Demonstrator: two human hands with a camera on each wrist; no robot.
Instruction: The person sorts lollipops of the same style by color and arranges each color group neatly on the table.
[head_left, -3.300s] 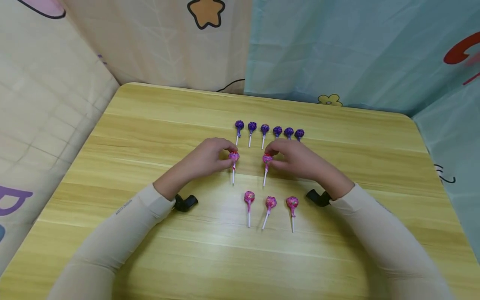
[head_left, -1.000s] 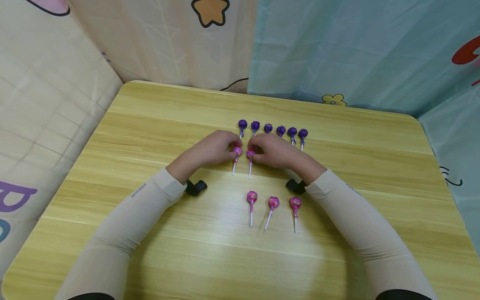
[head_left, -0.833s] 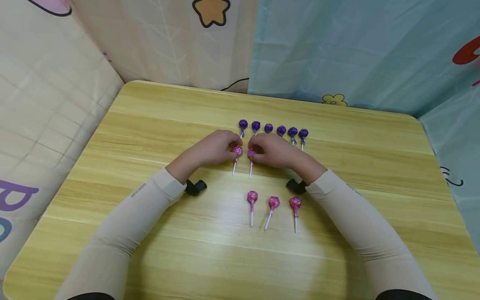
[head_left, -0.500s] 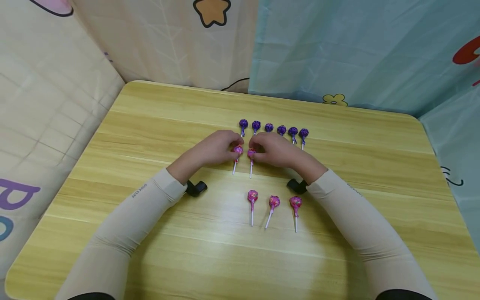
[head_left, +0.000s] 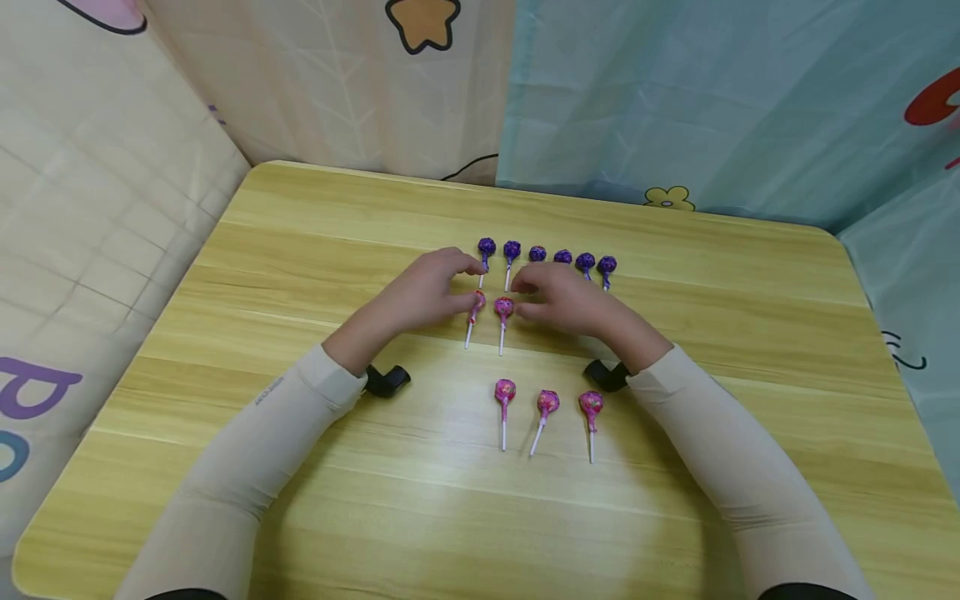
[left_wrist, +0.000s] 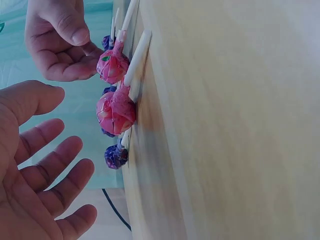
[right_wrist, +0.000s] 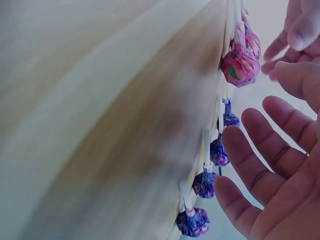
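Observation:
Two pink-wrapped lollipops lie side by side with sticks toward me, the left lollipop (head_left: 477, 302) and the right lollipop (head_left: 504, 307). My left hand (head_left: 427, 287) is spread beside the left one, thumb close to its head in the head view; the left wrist view has a gap between the fingers and the pink candy (left_wrist: 116, 114). To the right, my right hand (head_left: 566, 300) stays just off the other lollipop, its fingers loosely bent and holding nothing. Behind them runs a row of several purple lollipops (head_left: 487, 247); the right hand covers some of their sticks.
Closer to me lie three more pink lollipops (head_left: 548, 402), the middle one slanted. Black devices (head_left: 387, 381) show at both wrists. The wooden table (head_left: 420, 517) backs onto printed curtains (head_left: 645, 92), where a dark cable (head_left: 468, 167) runs.
Over these seconds the right hand brought its pink lollipop leftward, next to the left one, both moving slightly back. Since half a second ago both hands have let go and drawn apart.

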